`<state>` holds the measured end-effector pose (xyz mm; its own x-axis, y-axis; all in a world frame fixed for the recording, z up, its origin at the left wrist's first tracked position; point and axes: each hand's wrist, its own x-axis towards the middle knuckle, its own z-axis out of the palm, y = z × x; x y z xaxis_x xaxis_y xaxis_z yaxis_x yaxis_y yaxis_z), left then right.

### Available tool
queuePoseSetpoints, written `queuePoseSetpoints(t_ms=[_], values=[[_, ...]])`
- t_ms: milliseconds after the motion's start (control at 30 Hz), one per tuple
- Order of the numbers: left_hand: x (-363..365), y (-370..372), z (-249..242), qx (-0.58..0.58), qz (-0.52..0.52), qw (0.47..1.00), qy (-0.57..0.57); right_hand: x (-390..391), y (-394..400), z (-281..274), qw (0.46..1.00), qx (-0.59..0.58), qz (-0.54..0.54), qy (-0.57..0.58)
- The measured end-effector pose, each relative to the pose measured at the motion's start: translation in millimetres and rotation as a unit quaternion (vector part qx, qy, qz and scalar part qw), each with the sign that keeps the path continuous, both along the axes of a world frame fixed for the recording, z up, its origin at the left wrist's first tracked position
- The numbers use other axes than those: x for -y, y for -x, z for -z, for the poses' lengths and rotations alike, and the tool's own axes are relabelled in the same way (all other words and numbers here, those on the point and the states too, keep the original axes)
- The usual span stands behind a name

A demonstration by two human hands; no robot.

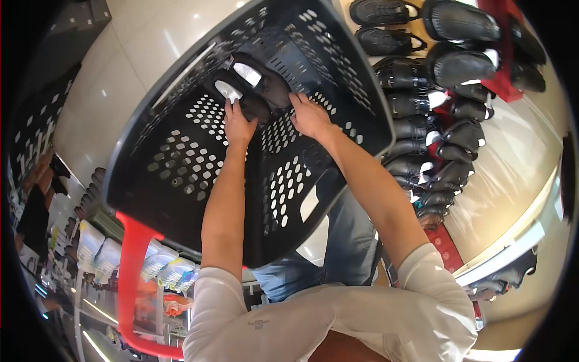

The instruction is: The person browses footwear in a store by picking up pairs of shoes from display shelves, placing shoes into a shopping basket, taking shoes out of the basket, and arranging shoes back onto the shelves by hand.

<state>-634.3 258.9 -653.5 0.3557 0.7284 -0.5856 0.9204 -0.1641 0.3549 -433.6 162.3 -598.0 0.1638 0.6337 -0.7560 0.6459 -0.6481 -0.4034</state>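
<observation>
A large black plastic basket (199, 238) with rows of holes stands in front of me, its red handle (134, 271) at the lower left. Inside, near its far end, lies a pair of black shoes (274, 87) side by side, with white material in their openings. My left hand (239, 123) is at the near end of the left shoe, fingers against it by the white insert. On the right side of the pair, my right hand (309, 116) has its fingertips against the right shoe. The undersides of both hands are hidden.
Rows of black shoes (461, 66) fill a display right of the basket, with a red stand (506, 84) at the upper right. Pale tiled floor (102, 96) lies to the left. Shelves with light-coloured shoes (108, 256) are at the lower left.
</observation>
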Motion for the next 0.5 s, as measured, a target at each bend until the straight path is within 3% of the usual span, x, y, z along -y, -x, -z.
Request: queuePoseSetpoints(t_ms=[200, 400, 467, 500], values=[[-9.1, 9.4, 51.6, 0.035, -0.014, 0.985, 0.167, -64.0, 14.3, 55.2, 0.991, -0.044, -0.112, -0.058], [-15.8, 16.7, 76.9, 0.065, -0.013, 0.99, 0.128, -77.3, 32.3, 102.3, 0.987, -0.022, -0.154, -0.039], [-16.0, 14.8, 80.8, 0.071, -0.085, 0.98, 0.165, -83.6, 36.3, 110.9, 0.982, 0.023, -0.178, -0.056], [-10.4, 18.5, 86.6, 0.082, -0.086, 0.986, 0.121, -83.4, 37.8, 116.5, 0.982, 0.021, -0.179, -0.056]])
